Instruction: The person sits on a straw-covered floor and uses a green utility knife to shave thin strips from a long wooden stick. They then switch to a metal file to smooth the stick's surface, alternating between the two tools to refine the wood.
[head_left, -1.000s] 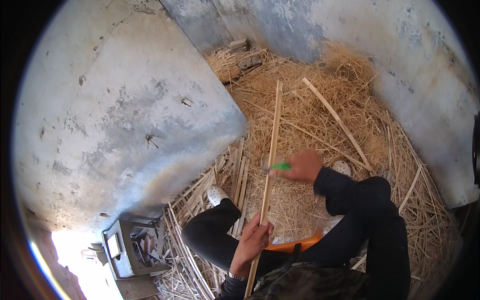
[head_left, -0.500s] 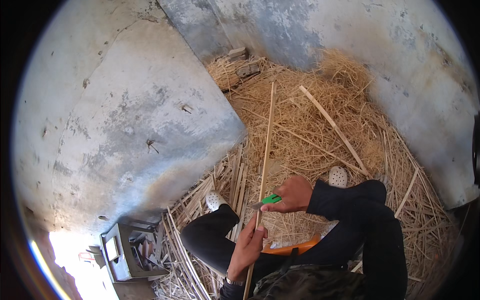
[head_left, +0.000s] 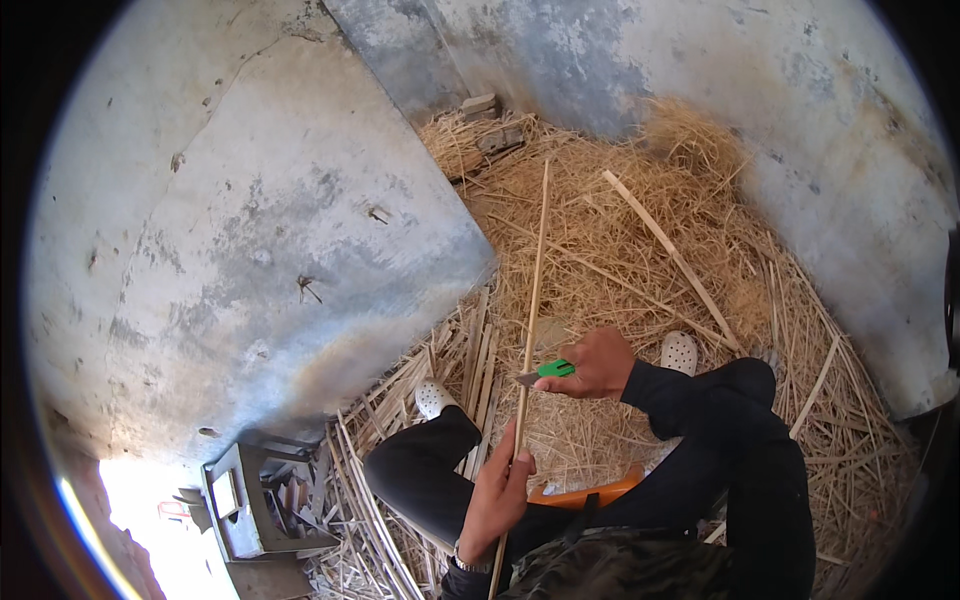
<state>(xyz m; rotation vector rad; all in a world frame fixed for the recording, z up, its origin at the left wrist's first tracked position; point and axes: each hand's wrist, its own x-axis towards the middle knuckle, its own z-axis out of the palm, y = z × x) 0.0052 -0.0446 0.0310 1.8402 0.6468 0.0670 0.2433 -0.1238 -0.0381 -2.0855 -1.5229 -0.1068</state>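
A long, narrow wooden strip (head_left: 536,290) runs from my lap away over the shavings, its far end among them. My left hand (head_left: 497,495) is closed round its near part, thumb lying along it. In my right hand (head_left: 596,362) is a green utility knife (head_left: 556,370), gripped in the fist. Its grey blade points left and lies against the strip, a little farther up than my left hand.
Pale curled shavings (head_left: 610,260) cover the floor ahead. Another flat strip (head_left: 672,258) lies on them to the right. Many thin sticks (head_left: 375,520) are piled at left, near a wooden cabinet (head_left: 240,510). An orange stool edge (head_left: 600,492) shows beneath me. Concrete walls (head_left: 250,200) stand around.
My right hand has moved slightly away from me along the strip, carrying the knife. My left hand keeps its hold in about the same place.
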